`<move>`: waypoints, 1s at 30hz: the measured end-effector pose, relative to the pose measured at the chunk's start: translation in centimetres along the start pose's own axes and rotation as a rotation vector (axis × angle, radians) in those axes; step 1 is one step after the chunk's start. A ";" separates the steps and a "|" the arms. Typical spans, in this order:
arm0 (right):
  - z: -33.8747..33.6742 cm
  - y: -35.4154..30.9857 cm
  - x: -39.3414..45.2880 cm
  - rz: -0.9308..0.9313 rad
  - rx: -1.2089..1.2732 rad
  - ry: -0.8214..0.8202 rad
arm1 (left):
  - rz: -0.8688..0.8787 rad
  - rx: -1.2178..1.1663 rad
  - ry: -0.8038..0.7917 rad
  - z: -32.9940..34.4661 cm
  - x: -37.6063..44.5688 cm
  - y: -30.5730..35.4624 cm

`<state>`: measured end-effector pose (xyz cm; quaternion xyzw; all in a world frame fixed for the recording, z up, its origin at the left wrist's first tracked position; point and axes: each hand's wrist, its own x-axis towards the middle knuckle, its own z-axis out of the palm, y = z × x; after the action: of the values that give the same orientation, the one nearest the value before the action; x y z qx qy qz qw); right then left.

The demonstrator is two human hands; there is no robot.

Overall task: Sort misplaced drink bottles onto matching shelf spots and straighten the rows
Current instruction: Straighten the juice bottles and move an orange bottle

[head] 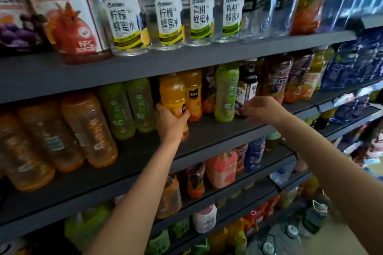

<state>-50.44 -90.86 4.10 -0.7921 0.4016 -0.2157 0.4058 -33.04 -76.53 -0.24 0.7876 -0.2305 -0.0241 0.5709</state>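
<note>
Left hand [172, 122] wrapped round orange juice bottle [173, 97], mid shelf [207, 130], next to matching orange one.
Right hand [259, 107] curled at dark juice bottle [247, 89], grip unclear; likely misplaced beside green bottle [226, 93].

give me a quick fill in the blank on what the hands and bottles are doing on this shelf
1. The left hand grips an ____ juice bottle.
2. The right hand reaches a dark bottle standing right of a ____ bottle.
3. The clear honey water bottles stand on the shelf ____ the hands.

Missing words: orange; green; above
</note>
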 end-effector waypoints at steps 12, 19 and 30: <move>-0.5 4.2 6.3 -0.176 0.001 -0.236 | -0.007 -0.007 0.188 2.9 1.0 -0.7; -2.4 4.7 7.9 -0.544 -0.068 -0.189 | 0.289 0.191 0.702 7.7 -4.3 2.9; -5.9 6.9 9.1 -0.505 0.026 -0.294 | 0.039 0.140 0.240 17.3 0.6 5.2</move>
<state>-52.24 -103.40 2.07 -0.8845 0.1260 -0.1979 0.4032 -39.43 -93.36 -1.37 0.8180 -0.1769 0.0974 0.5386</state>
